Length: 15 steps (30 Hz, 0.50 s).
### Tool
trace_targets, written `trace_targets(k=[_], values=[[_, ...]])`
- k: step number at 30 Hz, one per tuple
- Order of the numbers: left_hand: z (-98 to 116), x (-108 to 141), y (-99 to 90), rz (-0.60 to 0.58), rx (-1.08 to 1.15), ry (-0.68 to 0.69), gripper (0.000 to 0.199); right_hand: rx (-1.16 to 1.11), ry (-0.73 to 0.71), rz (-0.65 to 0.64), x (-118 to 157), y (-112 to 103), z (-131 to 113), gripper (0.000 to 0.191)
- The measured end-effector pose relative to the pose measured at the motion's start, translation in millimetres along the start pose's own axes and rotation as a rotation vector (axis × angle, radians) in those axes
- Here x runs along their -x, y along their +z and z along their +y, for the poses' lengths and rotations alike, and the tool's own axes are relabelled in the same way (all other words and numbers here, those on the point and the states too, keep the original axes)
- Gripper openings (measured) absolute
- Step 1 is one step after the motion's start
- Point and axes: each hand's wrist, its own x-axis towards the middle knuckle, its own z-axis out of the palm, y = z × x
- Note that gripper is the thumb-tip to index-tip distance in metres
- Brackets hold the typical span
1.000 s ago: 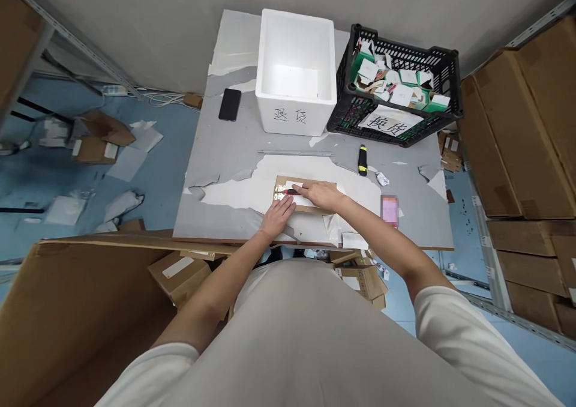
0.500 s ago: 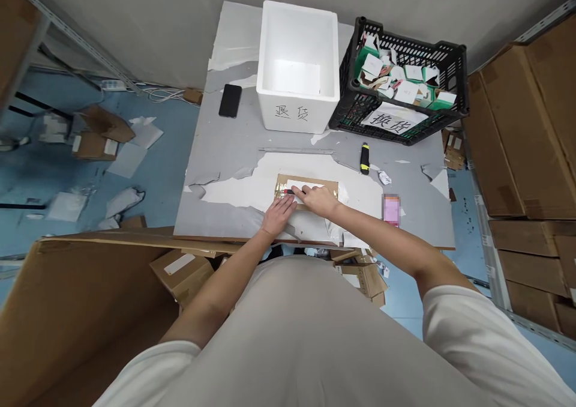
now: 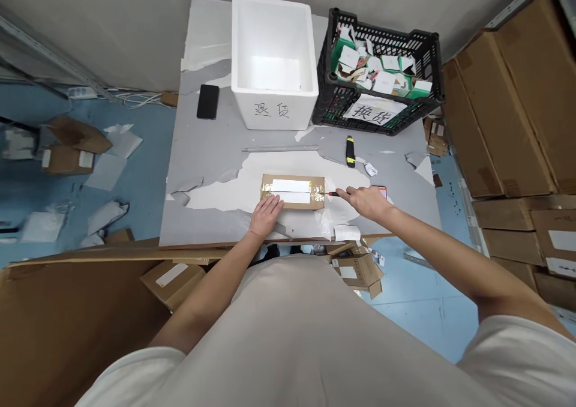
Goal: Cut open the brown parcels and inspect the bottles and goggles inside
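Note:
A small taped cardboard box [image 3: 294,205] lies flat on the worktable, with a white label [image 3: 291,185] on top and a dark straight line running lengthwise across it. My left hand [image 3: 266,214] rests on the box's near left edge, fingers stretched out flat. Just past the box's right end, my right hand [image 3: 366,201] is closed around a slim red-and-black utility knife [image 3: 333,194]. The knife's tip points left, towards the box. Partly behind my right hand lies a phone with a lit pinkish screen [image 3: 382,189].
On the table [image 3: 189,155] stand a white foam box [image 3: 279,110] and a black crate [image 3: 382,119] of small opened cartons. A black phone [image 3: 207,101], a black-and-yellow cutter [image 3: 350,152] and crumpled paper [image 3: 370,169] lie around. A large carton [image 3: 81,311] stands at front left.
My right hand has moved right with the knife, from over the label to beyond the box's right end. The label and the line across it now show. My left hand stays on the box.

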Motion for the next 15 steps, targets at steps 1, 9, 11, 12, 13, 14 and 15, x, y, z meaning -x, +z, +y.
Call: trace_targets(k=[1,9,11,12,13,14,15], values=[[2,0,-3.8,-0.021,-0.007,-0.002,0.047,-0.028,0.015,0.014,5,6,4,0.059],[23,-37,-46.5,-0.149,-0.116,-0.052,0.064,-0.903,0.227,0.318,14,84,-3,0.056],[23,-53,-52.7,-0.199,-0.146,-0.053,0.091,-1.147,0.244,0.342,8,97,-17,0.056],[22,-60,-54.2,-0.229,-0.154,-0.057,0.101,-1.226,0.254,0.35,5,100,-23,0.055],[20,-65,-54.8,-0.26,-0.159,-0.066,0.108,-1.281,0.267,0.36,1,102,-29,0.054],[18,-69,-54.7,-0.288,-0.159,-0.078,0.112,-1.318,0.282,0.37,-2,103,-34,0.054],[16,-71,-54.0,-0.312,-0.154,-0.089,0.115,-1.343,0.291,0.376,-5,104,-37,0.054]])
